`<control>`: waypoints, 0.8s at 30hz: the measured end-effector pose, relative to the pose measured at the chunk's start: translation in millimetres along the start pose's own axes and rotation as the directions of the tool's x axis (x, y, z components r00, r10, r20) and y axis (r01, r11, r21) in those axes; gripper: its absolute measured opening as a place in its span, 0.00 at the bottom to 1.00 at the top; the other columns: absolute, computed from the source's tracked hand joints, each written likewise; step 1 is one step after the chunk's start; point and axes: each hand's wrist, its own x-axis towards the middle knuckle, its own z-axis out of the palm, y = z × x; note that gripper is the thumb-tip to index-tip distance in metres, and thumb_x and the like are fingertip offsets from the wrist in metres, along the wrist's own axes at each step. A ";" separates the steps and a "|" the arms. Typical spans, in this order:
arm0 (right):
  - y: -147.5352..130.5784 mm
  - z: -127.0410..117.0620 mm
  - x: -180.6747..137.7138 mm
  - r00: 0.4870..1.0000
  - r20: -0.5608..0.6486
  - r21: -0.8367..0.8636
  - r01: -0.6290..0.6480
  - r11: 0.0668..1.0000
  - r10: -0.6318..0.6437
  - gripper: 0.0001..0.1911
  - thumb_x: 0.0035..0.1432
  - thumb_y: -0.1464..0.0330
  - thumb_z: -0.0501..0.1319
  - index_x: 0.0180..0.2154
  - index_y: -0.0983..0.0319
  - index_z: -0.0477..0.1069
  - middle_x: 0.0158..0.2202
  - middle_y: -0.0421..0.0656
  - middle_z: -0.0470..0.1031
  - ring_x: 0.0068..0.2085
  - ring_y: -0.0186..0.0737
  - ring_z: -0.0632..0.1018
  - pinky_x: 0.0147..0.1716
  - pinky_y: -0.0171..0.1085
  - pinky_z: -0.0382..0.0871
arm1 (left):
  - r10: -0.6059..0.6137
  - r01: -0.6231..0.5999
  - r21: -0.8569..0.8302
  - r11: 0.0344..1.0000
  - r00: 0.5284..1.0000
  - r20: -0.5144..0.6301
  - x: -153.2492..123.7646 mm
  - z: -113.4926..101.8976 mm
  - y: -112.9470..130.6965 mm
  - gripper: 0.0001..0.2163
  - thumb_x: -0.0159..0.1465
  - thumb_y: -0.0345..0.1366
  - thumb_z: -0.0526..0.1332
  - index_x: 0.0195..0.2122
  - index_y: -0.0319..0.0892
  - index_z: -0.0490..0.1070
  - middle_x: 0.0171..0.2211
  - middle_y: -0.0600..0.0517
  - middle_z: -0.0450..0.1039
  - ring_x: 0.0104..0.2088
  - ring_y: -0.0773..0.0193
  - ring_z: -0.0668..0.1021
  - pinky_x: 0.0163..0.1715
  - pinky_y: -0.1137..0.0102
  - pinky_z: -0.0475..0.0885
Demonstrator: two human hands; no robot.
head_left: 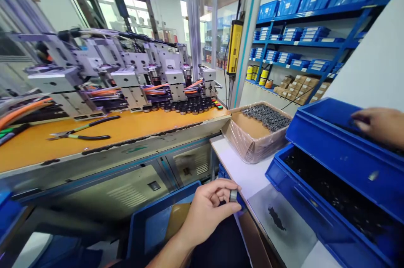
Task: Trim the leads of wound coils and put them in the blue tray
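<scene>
My left hand (pixel 208 209) is low in the middle, fingers curled and pinched on a small grey metal ring (pixel 233 195) beside the white table's near edge. My right hand (pixel 380 124) reaches into the upper blue bin (pixel 318 133) at the right, fingers bent over small dark parts; what they hold is hidden. A lower blue bin (pixel 284 175) beneath it is full of dark small parts.
A plastic-lined cardboard box (pixel 249 146) of dark rings stands on the white table (pixel 240 167). Left is an orange bench (pixel 132 127) with pliers (pixel 82 131), a row of black rings (pixel 189 107) and an assembly machine (pixel 126 70). Blue shelves (pixel 303 41) stand behind.
</scene>
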 end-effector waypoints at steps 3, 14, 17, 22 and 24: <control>-30.3 -5.2 -2.2 0.989 0.149 -0.029 0.017 0.999 -0.012 0.25 0.60 0.55 0.58 0.30 0.71 0.80 0.27 0.41 0.79 0.29 0.32 0.77 0.29 0.39 0.62 | -0.017 0.017 -0.026 1.000 1.000 0.002 1.7 3.6 1.5 0.13 0.48 0.28 0.75 0.36 0.40 0.80 0.37 0.47 0.81 0.30 0.69 0.78 0.33 0.74 0.73; -198.4 37.4 -103.5 0.914 0.333 0.794 -0.139 0.591 -0.232 0.11 0.63 0.78 0.57 0.45 0.64 0.72 0.37 0.46 0.73 0.38 0.36 0.76 0.34 0.33 0.76 | -0.085 0.098 -0.174 0.980 0.993 0.082 9.2 36.2 -15.2 0.18 0.43 0.23 0.76 0.36 0.40 0.81 0.30 0.50 0.84 0.30 0.64 0.84 0.34 0.75 0.79; -190.7 39.3 -106.6 0.927 0.304 0.788 -0.116 0.604 -0.218 0.13 0.63 0.79 0.57 0.47 0.64 0.73 0.37 0.46 0.71 0.37 0.35 0.75 0.33 0.33 0.75 | -0.115 0.143 -0.242 0.960 0.985 0.126 11.6 43.9 -20.8 0.18 0.43 0.24 0.76 0.36 0.41 0.81 0.28 0.51 0.83 0.28 0.66 0.83 0.32 0.75 0.78; -188.0 39.8 -109.5 0.951 0.230 0.764 -0.045 0.644 -0.205 0.15 0.61 0.80 0.59 0.49 0.65 0.70 0.38 0.47 0.73 0.38 0.38 0.75 0.35 0.36 0.76 | -0.102 0.133 -0.274 0.952 0.987 0.124 14.2 49.8 -22.4 0.18 0.43 0.22 0.76 0.36 0.41 0.81 0.29 0.52 0.83 0.29 0.67 0.83 0.33 0.77 0.78; -188.0 38.8 -109.7 0.942 0.220 0.782 -0.015 0.623 -0.254 0.17 0.60 0.80 0.59 0.51 0.67 0.69 0.40 0.50 0.73 0.41 0.40 0.76 0.38 0.39 0.77 | -0.066 0.088 -0.251 0.964 0.993 0.097 13.2 49.2 -21.1 0.18 0.44 0.22 0.76 0.36 0.42 0.81 0.30 0.51 0.84 0.30 0.68 0.84 0.34 0.78 0.78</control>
